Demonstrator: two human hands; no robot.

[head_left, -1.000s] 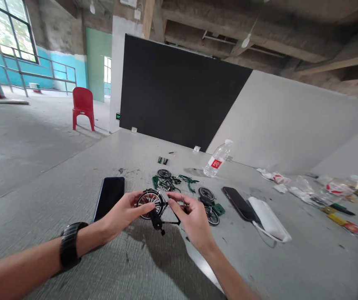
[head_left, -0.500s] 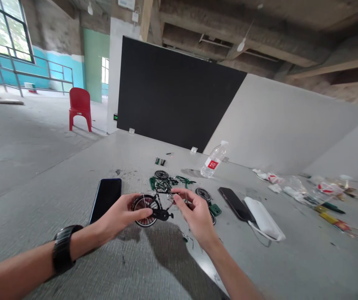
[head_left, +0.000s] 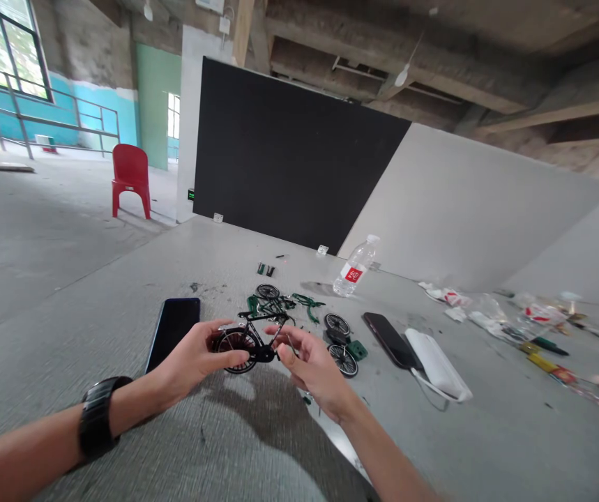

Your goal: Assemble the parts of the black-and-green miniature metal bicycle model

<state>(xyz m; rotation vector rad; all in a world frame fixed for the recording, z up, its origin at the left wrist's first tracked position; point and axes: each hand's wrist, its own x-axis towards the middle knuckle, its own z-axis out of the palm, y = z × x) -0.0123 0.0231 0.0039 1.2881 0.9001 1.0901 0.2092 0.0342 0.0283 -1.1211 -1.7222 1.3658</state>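
A small black model bicycle [head_left: 266, 354] is held up above the table, its saddle at the top and one spoked wheel at its left end. No wheel shows at its right end. My left hand [head_left: 194, 357] pinches that wheel between thumb and fingers. At the front fork, my right hand [head_left: 319, 368] is closed with thumb and fingertips about the fork end; the exact grip is partly hidden. Behind the bicycle lie green model bicycle parts [head_left: 307, 301] and a loose wheel [head_left: 267, 291]. Right of my right hand are two more spoked wheels, one a black-rimmed wheel [head_left: 343, 360], and a green piece [head_left: 358, 349].
A dark phone [head_left: 172, 335] lies on the left, another phone [head_left: 389, 339] on the right beside a white power bank [head_left: 438, 364] with a cable. A water bottle [head_left: 354, 268] stands farther back. Wrappers and packaging [head_left: 544, 314] litter the far right. A black panel [head_left: 299, 153] rises behind.
The model bicycle has turned more upright, so its saddle and handlebar end now show above my hands. My right hand has shifted left and lower, toward the fork, uncovering the wheels at the right.
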